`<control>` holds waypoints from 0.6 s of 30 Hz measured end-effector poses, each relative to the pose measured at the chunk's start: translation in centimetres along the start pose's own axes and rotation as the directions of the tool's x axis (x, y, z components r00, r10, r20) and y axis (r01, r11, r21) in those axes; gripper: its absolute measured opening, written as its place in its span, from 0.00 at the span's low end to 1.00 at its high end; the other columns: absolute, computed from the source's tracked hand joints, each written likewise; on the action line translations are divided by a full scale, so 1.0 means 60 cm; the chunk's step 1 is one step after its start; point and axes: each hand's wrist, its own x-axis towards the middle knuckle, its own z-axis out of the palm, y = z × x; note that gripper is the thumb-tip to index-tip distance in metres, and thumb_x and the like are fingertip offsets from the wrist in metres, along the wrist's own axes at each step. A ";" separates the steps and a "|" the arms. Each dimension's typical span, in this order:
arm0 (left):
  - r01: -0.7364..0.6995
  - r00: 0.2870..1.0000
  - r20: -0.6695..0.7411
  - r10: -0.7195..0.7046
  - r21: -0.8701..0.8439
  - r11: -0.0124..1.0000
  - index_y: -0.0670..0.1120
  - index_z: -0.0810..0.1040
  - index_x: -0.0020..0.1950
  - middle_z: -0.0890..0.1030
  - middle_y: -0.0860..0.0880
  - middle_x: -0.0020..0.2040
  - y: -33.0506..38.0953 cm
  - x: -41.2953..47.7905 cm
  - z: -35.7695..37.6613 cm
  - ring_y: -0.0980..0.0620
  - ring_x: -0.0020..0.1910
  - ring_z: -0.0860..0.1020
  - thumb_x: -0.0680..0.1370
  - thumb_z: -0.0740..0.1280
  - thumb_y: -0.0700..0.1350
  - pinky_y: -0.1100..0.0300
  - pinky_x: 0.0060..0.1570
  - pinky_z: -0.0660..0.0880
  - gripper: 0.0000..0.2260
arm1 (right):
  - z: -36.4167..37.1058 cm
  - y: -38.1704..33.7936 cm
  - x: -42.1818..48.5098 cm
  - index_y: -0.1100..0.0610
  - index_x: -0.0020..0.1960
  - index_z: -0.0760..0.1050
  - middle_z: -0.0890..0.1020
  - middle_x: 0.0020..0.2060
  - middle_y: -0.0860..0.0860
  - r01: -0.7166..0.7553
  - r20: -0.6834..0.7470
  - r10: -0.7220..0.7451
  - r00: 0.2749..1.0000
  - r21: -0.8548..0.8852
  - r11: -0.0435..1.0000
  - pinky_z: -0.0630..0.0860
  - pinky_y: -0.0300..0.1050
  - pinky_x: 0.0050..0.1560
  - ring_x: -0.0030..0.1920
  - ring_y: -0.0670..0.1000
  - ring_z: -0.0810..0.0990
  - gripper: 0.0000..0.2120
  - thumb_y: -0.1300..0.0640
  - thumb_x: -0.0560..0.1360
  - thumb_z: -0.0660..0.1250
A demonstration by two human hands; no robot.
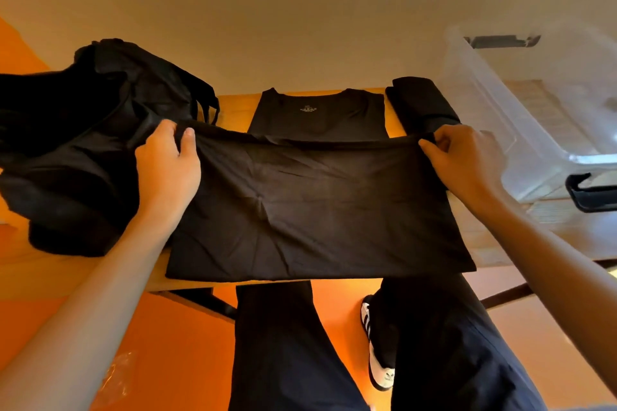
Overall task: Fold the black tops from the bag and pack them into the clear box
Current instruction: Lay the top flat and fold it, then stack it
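A black top (pixel 314 203) lies spread on the wooden table (pixel 414 274), its lower part doubled up toward the neckline, which shows a small printed label. My left hand (pixel 167 163) pinches the left corner of the raised hem. My right hand (pixel 457 157) pinches the right corner. A black bag (pixel 100 103) with more dark cloth sits on the table's left end. One folded black top (pixel 422 103) rests at the back right. The clear box (pixel 521 117) stands at the right, tilted in view.
The clear box has a black latch (pixel 587 192) on its near end. A beige wall runs behind the table. Below the table edge are an orange floor, my dark trousers and a black-and-white shoe (pixel 377 357).
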 end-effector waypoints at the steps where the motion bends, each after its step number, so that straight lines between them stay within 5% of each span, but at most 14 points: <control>1: 0.007 1.000 0.019 -0.007 0.015 1.000 0.39 0.71 0.49 0.74 0.43 0.43 0.004 0.004 0.006 0.42 0.48 0.73 0.86 0.59 0.47 0.54 0.45 0.64 0.12 | 0.002 -0.002 0.004 0.54 0.39 0.79 0.77 0.30 0.50 0.004 -0.002 -0.004 1.000 -0.036 0.999 0.71 0.45 0.37 0.34 0.52 0.77 0.14 0.47 0.80 0.69; 9: 0.036 0.997 0.063 -0.040 0.065 0.997 0.40 0.70 0.47 0.73 0.43 0.42 0.006 0.036 0.036 0.44 0.44 0.73 0.86 0.60 0.46 0.52 0.43 0.65 0.12 | 0.014 -0.004 0.036 0.54 0.47 0.83 0.78 0.41 0.50 0.026 -0.028 -0.031 0.999 -0.160 0.987 0.69 0.47 0.39 0.41 0.54 0.77 0.12 0.45 0.79 0.70; 14: 0.000 0.999 0.032 -0.003 0.094 0.996 0.38 0.74 0.55 0.75 0.45 0.44 0.009 0.033 0.044 0.50 0.43 0.73 0.86 0.61 0.45 0.58 0.44 0.67 0.10 | 0.017 -0.006 0.041 0.54 0.55 0.83 0.80 0.49 0.54 -0.011 0.018 0.015 1.000 -0.183 0.983 0.70 0.49 0.44 0.51 0.58 0.77 0.12 0.47 0.77 0.73; 18: -0.115 0.991 0.081 0.104 0.135 0.984 0.37 0.70 0.70 0.73 0.38 0.68 0.006 0.008 0.060 0.40 0.64 0.76 0.83 0.67 0.45 0.51 0.58 0.74 0.19 | 0.011 -0.036 0.007 0.55 0.67 0.76 0.76 0.61 0.58 0.126 0.063 -0.113 0.992 -0.272 0.954 0.69 0.59 0.61 0.63 0.62 0.71 0.21 0.50 0.77 0.72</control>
